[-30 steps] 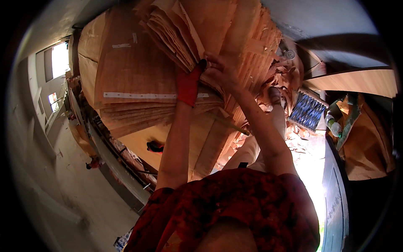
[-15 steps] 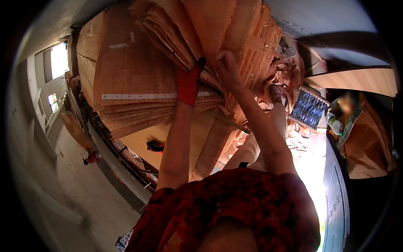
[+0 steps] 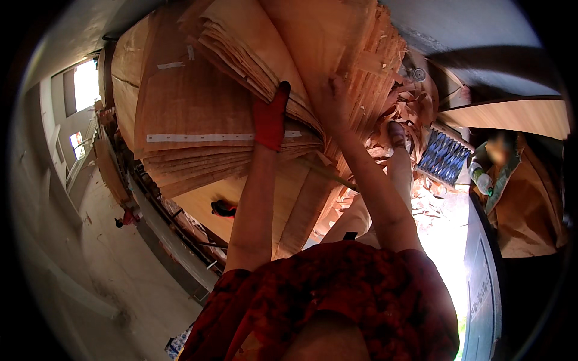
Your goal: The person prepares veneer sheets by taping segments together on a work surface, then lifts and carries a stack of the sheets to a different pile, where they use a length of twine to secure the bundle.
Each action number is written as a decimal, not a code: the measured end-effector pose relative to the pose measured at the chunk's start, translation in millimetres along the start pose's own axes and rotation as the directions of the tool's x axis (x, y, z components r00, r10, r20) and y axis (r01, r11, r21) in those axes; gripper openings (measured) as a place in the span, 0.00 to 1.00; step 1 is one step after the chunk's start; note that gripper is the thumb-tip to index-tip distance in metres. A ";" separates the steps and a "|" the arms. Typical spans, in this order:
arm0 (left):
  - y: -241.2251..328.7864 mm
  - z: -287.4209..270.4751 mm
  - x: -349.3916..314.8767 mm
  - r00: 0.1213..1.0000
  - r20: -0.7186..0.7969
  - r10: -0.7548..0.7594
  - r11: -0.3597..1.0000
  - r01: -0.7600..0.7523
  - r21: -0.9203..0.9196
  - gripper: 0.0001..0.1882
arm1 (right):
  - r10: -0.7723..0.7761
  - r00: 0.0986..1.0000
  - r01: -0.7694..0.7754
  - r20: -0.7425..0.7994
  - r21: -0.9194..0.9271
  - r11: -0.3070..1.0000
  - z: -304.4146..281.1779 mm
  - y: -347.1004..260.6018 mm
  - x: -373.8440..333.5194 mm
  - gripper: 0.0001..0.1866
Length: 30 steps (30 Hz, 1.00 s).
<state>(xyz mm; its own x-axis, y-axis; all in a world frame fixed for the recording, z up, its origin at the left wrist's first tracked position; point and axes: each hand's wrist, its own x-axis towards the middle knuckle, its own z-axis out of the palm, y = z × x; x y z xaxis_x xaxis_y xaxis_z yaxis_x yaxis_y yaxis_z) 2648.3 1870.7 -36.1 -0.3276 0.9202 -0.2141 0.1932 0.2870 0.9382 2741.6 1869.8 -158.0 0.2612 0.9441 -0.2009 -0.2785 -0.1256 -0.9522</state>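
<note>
A large pile of thin brown wood veneer sheets [image 3: 192, 105] lies before me, with a white tape strip [image 3: 205, 138] across one sheet. My left hand [image 3: 269, 123], in a red glove with dark fingertips, is closed around the edge of a bundle of folded-back veneer sheets [image 3: 244, 36]. To its right, my bare right hand [image 3: 333, 101] is against the raised veneer on the right side of the fold. Its fingers are smeared and dim, so their grip does not show. A black and red glove [image 3: 224, 209] lies on a lighter sheet left of my left forearm.
Torn veneer scraps [image 3: 428, 204] litter the floor around my foot at the right. Beyond them are a blue slatted object [image 3: 444, 156], a bottle [image 3: 483, 180] and a large brown sheet [image 3: 527, 210]. A thin stick [image 3: 331, 175] pokes out below the fold.
My right hand has shifted slightly right and down. The veneer beside it has spread, baring more of the bundle's pale top face. My left hand keeps nearly the same place.
</note>
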 end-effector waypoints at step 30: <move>3.3 3.7 -2.7 1.000 0.021 -0.005 0.998 0.006 -0.070 0.27 | 0.032 0.928 -0.138 0.372 0.261 0.955 -13.1 -9.1 -12.8 0.19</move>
<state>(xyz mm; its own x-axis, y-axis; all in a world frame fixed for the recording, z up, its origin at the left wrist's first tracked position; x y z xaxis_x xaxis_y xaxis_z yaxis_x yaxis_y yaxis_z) 2653.3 1870.2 -33.5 -0.3089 0.9243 -0.2242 0.1257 0.2733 0.9537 2752.9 1854.9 -149.8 -0.1106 0.9851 -0.1314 -0.5437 -0.1707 -0.8217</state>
